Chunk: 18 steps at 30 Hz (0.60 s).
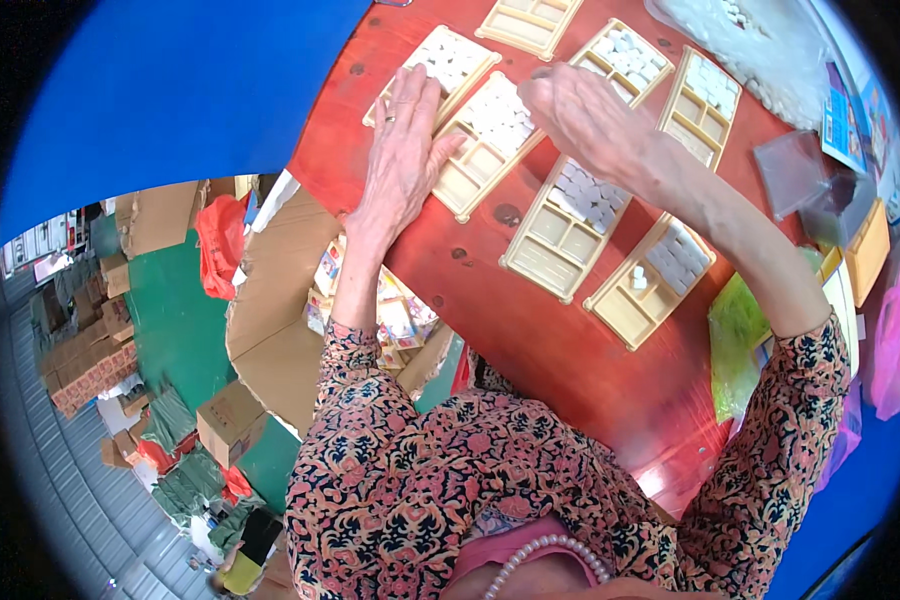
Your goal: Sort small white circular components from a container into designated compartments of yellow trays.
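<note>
My left hand [402, 150] lies with its fingers stretched out over a cream compartment tray [486, 66] filled with small white blocks [454, 58]. Its thumb reaches toward a second cream tray [458, 200], whose upper part holds white blocks [500, 112]. Beside that tray's upper right edge is my right hand [588, 112], with its fingers curled closed. Whatever its fingertips hold, if anything, is hidden. Nearer to me, two trays, the left one [538, 265] and the right one [622, 315], have greyish-white blocks packed at their far ends. A few loose white blocks [639, 278] sit in the right one.
More cream trays, one at the top [530, 28] and one at the right [692, 140], stand on the red table [490, 310]. A clear plastic bag [770, 60] with white pieces lies far right. Clear boxes [792, 168] stand below it. An open carton [275, 290] is left of the table.
</note>
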### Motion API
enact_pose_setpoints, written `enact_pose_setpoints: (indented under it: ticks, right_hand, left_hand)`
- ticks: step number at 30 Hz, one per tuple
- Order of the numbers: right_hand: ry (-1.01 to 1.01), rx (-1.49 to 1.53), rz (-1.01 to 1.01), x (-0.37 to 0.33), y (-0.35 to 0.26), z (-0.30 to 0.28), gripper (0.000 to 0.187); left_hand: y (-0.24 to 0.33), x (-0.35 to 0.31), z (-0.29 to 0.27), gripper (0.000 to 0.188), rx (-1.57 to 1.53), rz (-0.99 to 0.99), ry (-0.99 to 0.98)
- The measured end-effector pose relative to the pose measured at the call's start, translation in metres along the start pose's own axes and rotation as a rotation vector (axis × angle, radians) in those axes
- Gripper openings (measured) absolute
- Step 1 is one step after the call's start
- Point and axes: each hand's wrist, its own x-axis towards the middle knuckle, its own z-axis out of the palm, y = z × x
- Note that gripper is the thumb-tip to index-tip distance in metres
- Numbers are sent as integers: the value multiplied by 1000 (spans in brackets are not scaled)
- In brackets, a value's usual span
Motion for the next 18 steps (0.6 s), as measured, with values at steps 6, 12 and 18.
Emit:
enact_pose_setpoints:
  ticks: [6,12,18]
  right_hand:
    - [-16,67,65,4,5,4,20]
    - [-25,188,193,30,2,15,11]
    - [-287,63,218,53,-9,32,26]
  left_hand:
    - [1,1,0,62,4,20,-5]
    - [-1,5,-4,64,51,-17,8]
    - [2,11,-2,66,98,-15,-57]
